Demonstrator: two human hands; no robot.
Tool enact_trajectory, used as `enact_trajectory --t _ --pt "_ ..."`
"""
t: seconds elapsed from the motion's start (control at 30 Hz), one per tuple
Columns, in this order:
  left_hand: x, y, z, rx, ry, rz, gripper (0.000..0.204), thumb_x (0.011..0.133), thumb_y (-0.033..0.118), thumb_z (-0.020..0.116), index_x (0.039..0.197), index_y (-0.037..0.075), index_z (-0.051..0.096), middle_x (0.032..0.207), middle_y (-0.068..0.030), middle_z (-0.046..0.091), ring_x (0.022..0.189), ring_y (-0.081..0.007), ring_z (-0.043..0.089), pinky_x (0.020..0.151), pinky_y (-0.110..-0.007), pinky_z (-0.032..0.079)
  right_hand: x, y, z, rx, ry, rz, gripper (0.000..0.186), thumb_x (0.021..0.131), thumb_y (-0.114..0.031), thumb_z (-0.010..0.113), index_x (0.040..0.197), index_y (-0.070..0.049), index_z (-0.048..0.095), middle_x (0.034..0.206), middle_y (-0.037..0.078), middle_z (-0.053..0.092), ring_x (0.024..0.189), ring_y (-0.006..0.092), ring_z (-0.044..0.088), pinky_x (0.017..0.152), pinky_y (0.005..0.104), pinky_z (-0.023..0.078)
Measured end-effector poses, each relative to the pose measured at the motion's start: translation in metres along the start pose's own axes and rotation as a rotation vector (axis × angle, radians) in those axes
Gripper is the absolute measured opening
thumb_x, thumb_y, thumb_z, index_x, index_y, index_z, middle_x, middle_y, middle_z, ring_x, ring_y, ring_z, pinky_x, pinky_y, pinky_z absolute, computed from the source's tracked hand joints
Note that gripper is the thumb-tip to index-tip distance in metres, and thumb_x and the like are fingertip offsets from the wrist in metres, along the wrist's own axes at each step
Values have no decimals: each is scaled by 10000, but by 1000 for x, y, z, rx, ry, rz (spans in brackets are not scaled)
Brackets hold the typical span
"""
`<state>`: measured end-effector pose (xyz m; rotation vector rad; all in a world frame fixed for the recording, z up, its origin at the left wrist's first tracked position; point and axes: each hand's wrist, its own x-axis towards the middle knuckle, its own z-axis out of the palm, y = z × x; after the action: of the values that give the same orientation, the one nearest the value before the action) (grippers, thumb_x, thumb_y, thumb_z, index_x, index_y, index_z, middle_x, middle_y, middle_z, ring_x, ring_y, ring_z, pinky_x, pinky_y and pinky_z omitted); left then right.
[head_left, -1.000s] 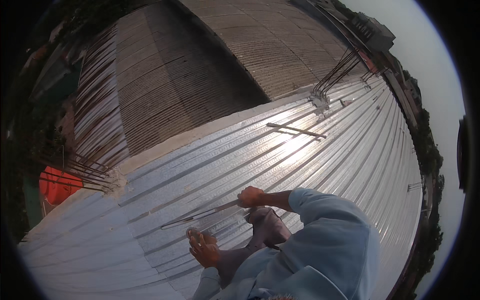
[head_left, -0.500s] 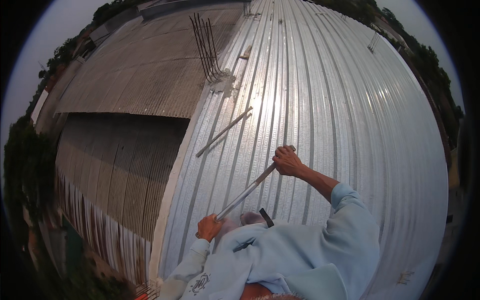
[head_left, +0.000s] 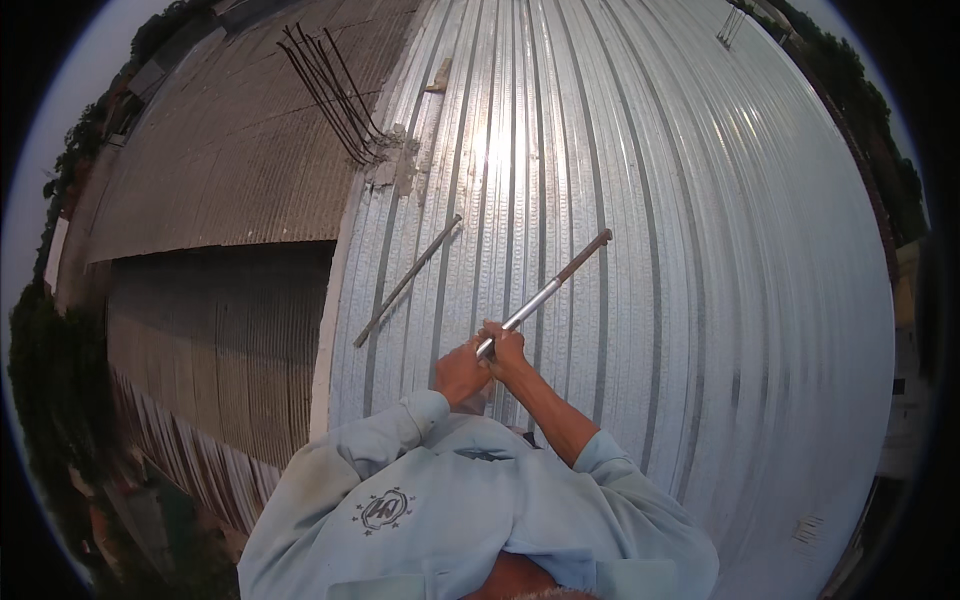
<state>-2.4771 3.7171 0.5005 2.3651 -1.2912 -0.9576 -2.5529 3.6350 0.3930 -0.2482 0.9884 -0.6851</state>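
Observation:
A metal rod (head_left: 535, 302) slants up and to the right in front of my body. Its middle is a silvery tube and its far end is a thinner, rusty brown length with a wider tip. My left hand (head_left: 462, 372) is closed around the near end, which it mostly hides. Just above it, my right hand (head_left: 505, 348) is closed on the silvery part, the two hands touching or nearly so. A second, thin grey rod (head_left: 408, 281) lies on the corrugated metal roof (head_left: 690, 330) to the left of the held one.
Bent rebar (head_left: 330, 95) sticks up from a broken concrete stub (head_left: 385, 165) at the far left. A small brown block (head_left: 439, 76) lies beyond it. Along the left runs a pale wall edge (head_left: 328, 340), with a darker corrugated roof (head_left: 210, 150) and a drop past it.
My right hand has slid down the rod to beside my left, baring the rusty end. The left hand has moved up and right. The view has shifted, and the loose rod still lies on the roof.

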Motion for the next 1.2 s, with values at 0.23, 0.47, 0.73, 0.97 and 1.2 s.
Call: enact_trajectory --t 0.23,0.47,0.73,0.97,1.2 --pt "238 146 -63 -569 -607 378 547 922 236 644 1406 0 550 1320 -229 643 1207 -348 632 1039 -424 496 204 -287 -29 -27 379 -58 187 922 -104 703 853 -65 534 583 -5 437 438 126 429 389 312 388" --pt "459 -32 -80 -380 66 -68 440 937 189 638 1323 -19 602 1140 -215 719 1006 -286 708 871 -380 554 301 -407 -224 -990 595 225 176 849 -51 716 858 89 611 614 118 545 463 229 521 418 415 410" --pt "212 -271 -112 -780 406 -1618 428 905 260 631 1232 -17 626 1075 -224 714 774 -368 716 663 -525 555 338 -370 -204 -1535 286 959 244 785 -133 788 667 17 635 631 123 633 539 244 623 493 441 454" --pt "538 -200 -126 -991 120 -1382 417 907 298 656 1230 34 647 1056 -194 714 778 -354 705 706 -499 549 470 -435 -73 -1624 172 786 257 779 -205 731 780 49 692 703 158 663 606 281 636 554 448 472" --pt "1056 33 -380 -871 271 -309 383 896 160 652 1215 -52 653 943 -130 708 762 -195 672 685 -323 560 698 -497 118 -1714 264 474 319 801 -250 694 928 42 715 875 198 710 803 338 692 698 462 522"
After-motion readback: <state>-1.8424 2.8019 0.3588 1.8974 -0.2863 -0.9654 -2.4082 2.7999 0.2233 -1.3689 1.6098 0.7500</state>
